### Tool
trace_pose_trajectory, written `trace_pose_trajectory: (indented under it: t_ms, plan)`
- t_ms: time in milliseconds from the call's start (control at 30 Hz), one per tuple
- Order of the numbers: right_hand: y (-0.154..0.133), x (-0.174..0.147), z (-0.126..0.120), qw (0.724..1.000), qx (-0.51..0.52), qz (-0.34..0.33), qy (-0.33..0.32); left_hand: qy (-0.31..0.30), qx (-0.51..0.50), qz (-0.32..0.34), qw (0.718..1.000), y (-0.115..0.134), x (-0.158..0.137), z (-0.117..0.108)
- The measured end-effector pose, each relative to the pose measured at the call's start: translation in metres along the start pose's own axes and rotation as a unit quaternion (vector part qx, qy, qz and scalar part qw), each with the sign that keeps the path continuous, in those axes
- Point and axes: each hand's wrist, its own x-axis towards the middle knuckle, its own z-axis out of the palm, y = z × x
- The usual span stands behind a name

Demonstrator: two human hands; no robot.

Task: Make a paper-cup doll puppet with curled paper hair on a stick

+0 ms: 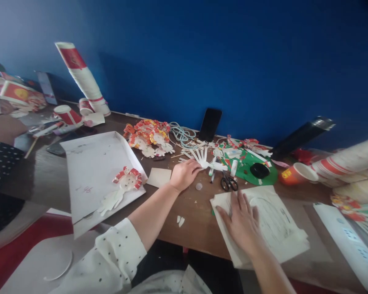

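While the left hand point(185, 174) is closed with its fingertips on one white paper cutout point(204, 164), the right hand point(241, 220) lies flat with its fingers slightly apart on a pile of white paper point(277, 222); how many sheets it has cannot be told. The cutout is over the middle of the table point(171, 237), its strips fanned out, with one pair of black scissors point(229, 183) near it on the right. Two small white scraps point(180, 221) lie close together toward the near edge.

One shallow white tray point(90, 163) on the left contains a single paper figure point(128, 180) with red curls. Behind it sits a heap of similar figures point(151, 136), too overlapped to count. One green sheet point(242, 169) bears one black round object point(260, 170) and many scraps. One orange cup point(299, 173) rests tilted at the right, its mouth turned toward the table's middle. One tall column of nested cups point(86, 81) leans by the wall at the left, with two cups point(68, 114) beside it. One phone point(210, 124) leans against the blue wall point(184, 61).
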Motion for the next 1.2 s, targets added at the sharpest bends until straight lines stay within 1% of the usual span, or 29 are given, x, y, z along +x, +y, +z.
trace_pose_trajectory:
  t_ms: [100,167,233,267,300,367,400,433,467,500,533,567,600,633,700,800,867,933,967,1000,1067,1100,1133,1167,1200]
  plan:
    - [0.003,-0.007,0.014,1.000,-0.019,0.012,0.008,-0.025,0.011,0.001,1.000,0.003,-0.002,0.000]
    - [0.009,-0.003,0.010,1.000,-0.006,0.003,0.019,-0.044,0.012,0.010,0.999,0.005,-0.003,-0.001]
    - [0.011,0.006,-0.008,0.999,0.033,-0.023,0.037,-0.068,0.011,0.017,0.997,0.007,-0.004,-0.001]
    - [0.007,0.013,-0.021,0.995,0.064,-0.032,0.071,-0.078,0.012,0.019,0.997,0.008,-0.004,0.000]
    - [-0.001,0.021,-0.036,0.987,0.092,-0.050,0.121,-0.085,0.014,0.020,0.996,0.008,-0.004,0.001]
    - [-0.029,0.044,-0.066,0.963,0.125,-0.113,0.210,-0.096,0.022,0.024,0.995,0.009,-0.004,0.003]
    - [-0.049,0.058,-0.078,0.954,0.131,-0.152,0.225,-0.101,0.030,0.024,0.994,0.009,-0.003,0.005]
    - [-0.071,0.075,-0.087,0.951,0.121,-0.184,0.215,-0.109,0.042,0.020,0.993,0.010,-0.003,0.007]
    - [-0.095,0.093,-0.092,0.954,0.096,-0.215,0.187,-0.119,0.056,0.014,0.991,0.010,-0.003,0.008]
    - [-0.117,0.111,-0.093,0.959,0.056,-0.242,0.137,-0.131,0.070,0.003,0.989,0.010,-0.003,0.009]
    - [-0.138,0.130,-0.090,0.960,0.000,-0.269,0.078,-0.142,0.080,-0.005,0.987,0.010,-0.003,0.010]
    - [-0.157,0.148,-0.085,0.955,-0.067,-0.288,0.014,-0.151,0.081,-0.007,0.985,0.011,-0.002,0.010]
    - [-0.172,0.163,-0.077,0.943,-0.136,-0.300,-0.048,-0.149,0.072,-0.005,0.986,0.010,-0.002,0.010]
    - [-0.184,0.176,-0.068,0.936,-0.157,-0.306,-0.072,-0.143,0.059,-0.002,0.988,0.010,-0.001,0.009]
    - [-0.199,0.194,-0.050,0.927,-0.174,-0.319,-0.092,-0.134,0.036,0.004,0.990,0.009,0.000,0.008]
    - [-0.204,0.202,-0.035,0.911,-0.187,-0.351,-0.106,-0.135,0.037,0.008,0.990,0.009,0.001,0.007]
    - [-0.203,0.202,-0.037,0.903,-0.190,-0.368,-0.111,-0.147,0.049,-0.001,0.988,0.009,0.002,0.008]
    - [-0.200,0.201,-0.047,0.902,-0.186,-0.376,-0.107,-0.154,0.061,0.001,0.986,0.009,0.001,0.010]
    - [-0.198,0.200,-0.055,0.904,-0.179,-0.374,-0.100,-0.151,0.064,0.009,0.986,0.009,0.000,0.011]
    - [-0.196,0.199,-0.065,0.916,-0.149,-0.363,-0.082,-0.144,0.063,0.018,0.987,0.009,0.000,0.012]
    - [-0.188,0.191,-0.087,0.939,-0.056,-0.339,-0.036,-0.128,0.057,0.034,0.990,0.009,-0.001,0.013]
    - [-0.182,0.185,-0.099,0.943,0.006,-0.333,0.004,-0.123,0.054,0.035,0.990,0.010,-0.001,0.012]
    - [-0.174,0.177,-0.111,0.941,0.078,-0.324,0.064,-0.123,0.052,0.033,0.990,0.010,-0.001,0.012]
    - [-0.164,0.167,-0.121,0.928,0.148,-0.316,0.131,-0.125,0.052,0.026,0.990,0.011,-0.001,0.010]
    - [-0.153,0.155,-0.130,0.906,0.209,-0.312,0.194,-0.128,0.052,0.018,0.990,0.011,-0.001,0.009]
